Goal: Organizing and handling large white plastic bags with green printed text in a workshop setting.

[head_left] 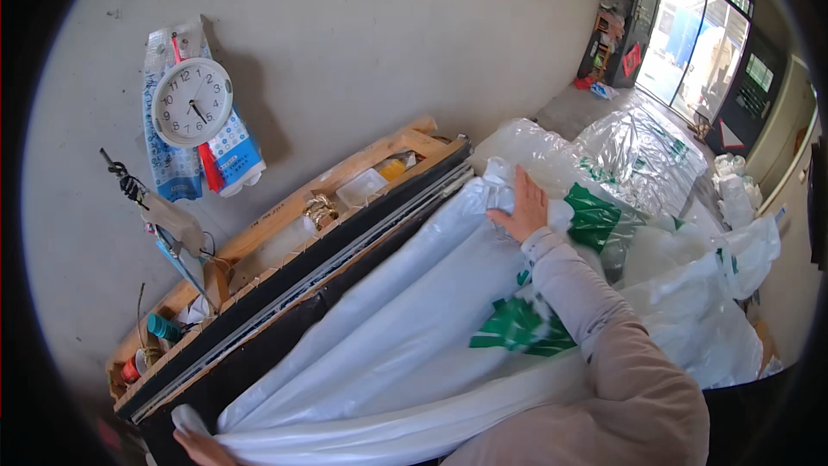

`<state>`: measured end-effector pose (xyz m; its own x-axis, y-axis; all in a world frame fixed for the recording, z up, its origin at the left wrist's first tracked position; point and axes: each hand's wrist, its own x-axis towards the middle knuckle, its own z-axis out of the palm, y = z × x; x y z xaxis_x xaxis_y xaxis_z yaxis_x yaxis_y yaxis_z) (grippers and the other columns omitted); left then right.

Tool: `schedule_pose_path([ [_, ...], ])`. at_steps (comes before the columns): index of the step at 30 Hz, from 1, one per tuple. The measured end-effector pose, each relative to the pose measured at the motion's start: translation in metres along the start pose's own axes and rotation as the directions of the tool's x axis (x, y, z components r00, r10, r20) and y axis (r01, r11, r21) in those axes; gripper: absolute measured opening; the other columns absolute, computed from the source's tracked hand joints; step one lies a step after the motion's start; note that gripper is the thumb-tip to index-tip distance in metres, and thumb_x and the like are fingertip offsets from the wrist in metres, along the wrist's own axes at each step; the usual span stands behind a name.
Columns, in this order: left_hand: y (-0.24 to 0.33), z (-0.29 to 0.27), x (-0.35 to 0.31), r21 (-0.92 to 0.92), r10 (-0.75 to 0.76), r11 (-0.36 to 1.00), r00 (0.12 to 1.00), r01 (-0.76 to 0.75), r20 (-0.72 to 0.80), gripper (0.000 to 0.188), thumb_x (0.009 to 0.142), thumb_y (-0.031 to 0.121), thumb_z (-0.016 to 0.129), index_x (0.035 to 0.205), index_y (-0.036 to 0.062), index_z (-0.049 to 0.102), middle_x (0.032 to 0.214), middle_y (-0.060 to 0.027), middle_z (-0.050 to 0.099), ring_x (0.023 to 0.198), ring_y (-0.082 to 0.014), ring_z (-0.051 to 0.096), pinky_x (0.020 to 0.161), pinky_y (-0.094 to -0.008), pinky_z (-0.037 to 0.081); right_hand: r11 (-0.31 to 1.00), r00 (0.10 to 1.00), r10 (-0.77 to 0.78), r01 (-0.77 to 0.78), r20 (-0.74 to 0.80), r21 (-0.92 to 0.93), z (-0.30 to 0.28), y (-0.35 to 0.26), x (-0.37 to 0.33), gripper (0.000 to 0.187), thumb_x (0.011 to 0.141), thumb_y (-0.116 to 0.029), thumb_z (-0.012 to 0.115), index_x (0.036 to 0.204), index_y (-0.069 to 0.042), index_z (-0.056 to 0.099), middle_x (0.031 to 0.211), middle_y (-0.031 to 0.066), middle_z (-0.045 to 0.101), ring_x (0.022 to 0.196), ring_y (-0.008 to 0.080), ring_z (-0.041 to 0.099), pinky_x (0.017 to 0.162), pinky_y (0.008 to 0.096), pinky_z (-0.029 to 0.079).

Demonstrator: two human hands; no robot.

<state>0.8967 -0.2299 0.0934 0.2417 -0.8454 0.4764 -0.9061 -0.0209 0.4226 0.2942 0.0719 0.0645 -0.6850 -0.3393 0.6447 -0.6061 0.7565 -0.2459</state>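
A large white plastic sheet (371, 336) with green printed patches stretches in long folds across a dark bench top. My left hand (205, 449), partly cut off by the lower edge, grips the sheet's near left corner. Farther away, my right hand (526, 207) lies on the sheet's far end, its fingers stretched out and the palm down. The sheet is gathered into a bunch just beside that hand. My right forearm, in a light sleeve, crosses over the plastic.
Along the wall, a wooden trough (259, 237) holds a teal spool (162, 328), gold cord (321, 210) and small containers. A round clock (191, 102) hangs above. Crumpled clear plastic (638, 164) heaps up at right, toward a bright glass door (694, 34).
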Motion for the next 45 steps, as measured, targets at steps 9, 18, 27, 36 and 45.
schedule_pose_path([
  [9,-0.078,0.032,0.038,0.370,-0.129,0.927,0.978,0.062,0.162,0.031,0.085,0.029,0.040,0.098,0.0021,0.051,0.083,-0.0246,0.060,0.074,-0.0391,0.059,0.060,-0.0483,0.046,0.968,0.985,0.170,-0.167,0.003,-0.189,-0.038,0.087,-0.078,0.013,0.075,-0.015,0.057,0.086,-0.010,0.053,0.100,0.0133,0.054,0.091,0.0313,0.050,0.079,0.0439,0.037],
  [18,0.025,0.010,0.032,0.305,0.221,0.903,0.937,-0.301,0.271,0.047,0.082,0.041,0.054,0.108,0.0024,0.053,0.097,-0.0218,0.057,0.085,-0.0372,0.056,0.073,-0.0431,0.046,0.988,0.832,0.106,-0.027,0.545,-0.152,-0.007,-0.022,0.001,0.075,0.074,-0.056,0.053,0.129,-0.008,0.037,0.137,0.0143,0.030,0.122,0.0294,0.036,0.098,0.0474,0.028],
  [27,0.147,0.029,-0.101,0.139,0.462,0.794,0.736,-0.591,0.495,0.060,0.089,0.046,0.038,0.131,0.0035,0.033,0.133,-0.0180,0.034,0.124,-0.0336,0.030,0.098,-0.0466,0.028,0.806,0.714,0.540,-0.591,0.445,-0.029,0.073,0.154,0.013,0.065,0.069,-0.035,0.067,0.125,-0.015,0.041,0.131,0.0143,0.040,0.120,0.0281,0.039,0.094,0.0361,0.036],
  [36,0.153,0.040,-0.099,0.168,0.429,0.802,0.749,-0.573,0.506,0.060,0.090,0.049,0.033,0.130,0.0041,0.035,0.133,-0.0157,0.034,0.124,-0.0321,0.030,0.098,-0.0463,0.028,0.606,0.559,0.791,-0.772,-0.251,0.190,-0.026,0.268,-0.048,0.014,0.071,-0.015,0.059,0.084,-0.010,0.057,0.082,0.0084,0.060,0.084,0.0275,0.056,0.077,0.0385,0.043],
  [45,0.159,0.038,-0.102,0.213,0.323,0.826,0.747,-0.522,0.581,0.065,0.089,0.054,0.028,0.134,0.0066,0.029,0.136,-0.0152,0.030,0.127,-0.0319,0.025,0.101,-0.0473,0.023,0.858,0.807,0.466,-0.311,0.363,-0.410,0.008,0.206,-0.059,0.061,0.071,-0.025,0.061,0.127,-0.015,0.037,0.129,0.0109,0.040,0.122,0.0288,0.035,0.095,0.0504,0.031],
])
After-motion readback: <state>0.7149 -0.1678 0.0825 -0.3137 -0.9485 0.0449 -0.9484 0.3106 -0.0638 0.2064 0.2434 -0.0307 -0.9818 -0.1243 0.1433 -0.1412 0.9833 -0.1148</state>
